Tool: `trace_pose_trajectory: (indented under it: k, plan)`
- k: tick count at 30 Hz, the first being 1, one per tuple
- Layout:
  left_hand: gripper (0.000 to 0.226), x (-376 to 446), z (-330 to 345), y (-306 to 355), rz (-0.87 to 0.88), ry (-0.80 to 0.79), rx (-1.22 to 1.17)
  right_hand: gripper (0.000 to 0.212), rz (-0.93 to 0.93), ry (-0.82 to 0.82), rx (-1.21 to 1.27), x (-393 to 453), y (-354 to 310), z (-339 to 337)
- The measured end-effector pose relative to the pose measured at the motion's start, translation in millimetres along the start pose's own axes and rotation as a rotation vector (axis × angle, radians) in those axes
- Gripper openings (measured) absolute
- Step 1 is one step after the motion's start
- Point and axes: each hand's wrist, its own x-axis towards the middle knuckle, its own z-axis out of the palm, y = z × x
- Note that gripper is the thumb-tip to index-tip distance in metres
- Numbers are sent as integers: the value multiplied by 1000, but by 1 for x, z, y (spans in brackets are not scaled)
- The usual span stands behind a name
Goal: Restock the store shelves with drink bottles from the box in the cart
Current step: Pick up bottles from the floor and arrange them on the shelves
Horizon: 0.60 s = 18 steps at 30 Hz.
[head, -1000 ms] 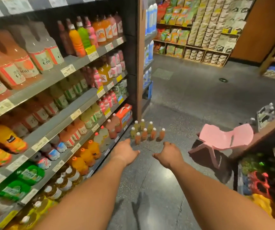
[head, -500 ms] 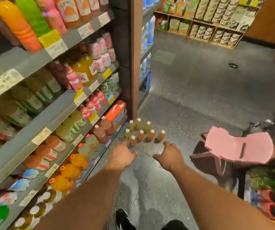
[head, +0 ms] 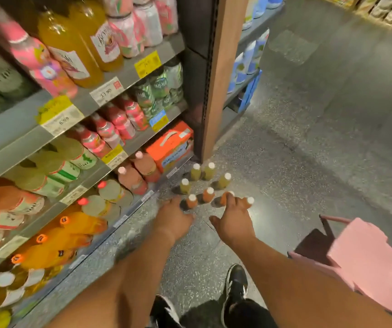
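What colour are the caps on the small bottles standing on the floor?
White, on both the yellow-green bottles and the orange ones; the head view shows it.

- The grey metal store shelves (head: pixel 128 74), stacked with drink bottles, fill the left of the frame.
- Small white-capped drink bottles (head: pixel 209 171) stand on the speckled grey floor (head: pixel 308 162) at centre, before the wooden shelf post (head: pixel 221 79).
- Both hands, left (head: pixel 172 220) and right (head: pixel 234 223), reach just below that cluster.
- A pink plastic stool (head: pixel 365 259) sits lower right.
- An orange carton box (head: pixel 169 147) rests on the bottom shelf, left of the cluster.

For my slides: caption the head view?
Both hands, left and right, reach toward small bottles standing on the floor beside shelves.
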Motion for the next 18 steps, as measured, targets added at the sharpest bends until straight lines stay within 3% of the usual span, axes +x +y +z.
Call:
trace_pose_trajectory:
  k: [3,11,18]
  plan:
    - [64,70,54,-15,-30,7,-34,68,-20,-15,-18,69,34,50]
    - [82,250,190,-106,-47,83,-39,82,-1,-44,51,215,106,223]
    - [84,339,262,-151,71,103,157,82,38,-48,-139,295,142,293]
